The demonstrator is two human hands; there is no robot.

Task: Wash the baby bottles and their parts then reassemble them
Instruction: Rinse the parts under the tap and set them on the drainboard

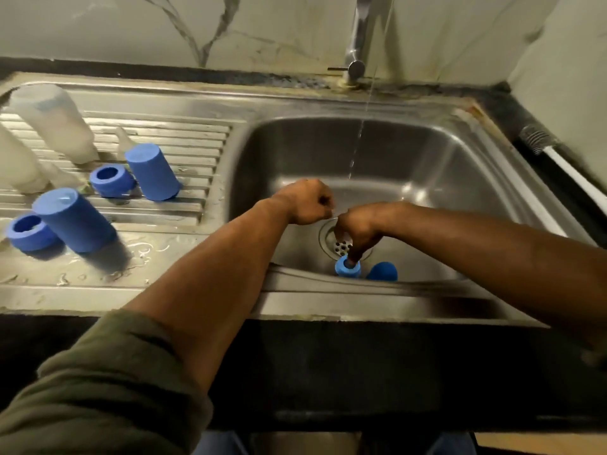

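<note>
A thin stream of water (359,133) falls from the tap (356,44) into the steel sink (460,165), landing just beyond the two hands, which work close together over the drain (343,246). The right hand (358,229) reaches down with its fingertips pinching the rim of a blue collar ring (346,267) that sits in the near part of the basin; a blue cap (382,271) lies just to the right of it, half hidden by the sink's near edge. The left hand (307,201) is curled into a fist just left of the right one, and whether it holds some small part (a teat, perhaps) cannot be told from this view. On the ribbed drainboard (184,149) to the left stand the pieces that look already washed: two milky bottle bodies (56,123) turned mouth down at the far left, two tall blue caps (152,172) standing upside down, and two more blue rings (111,180) beside them, with puddles of water around the near ones. What seem to be clear teats lie between the bottles and the rings, though they are too faint to be sure. By this showing the washing is well along: most parts are set to drain, and the ring and cap in the basin appear to be the last to rinse. Reassembly has not begun, since no bottle carries its ring or cap.
</note>
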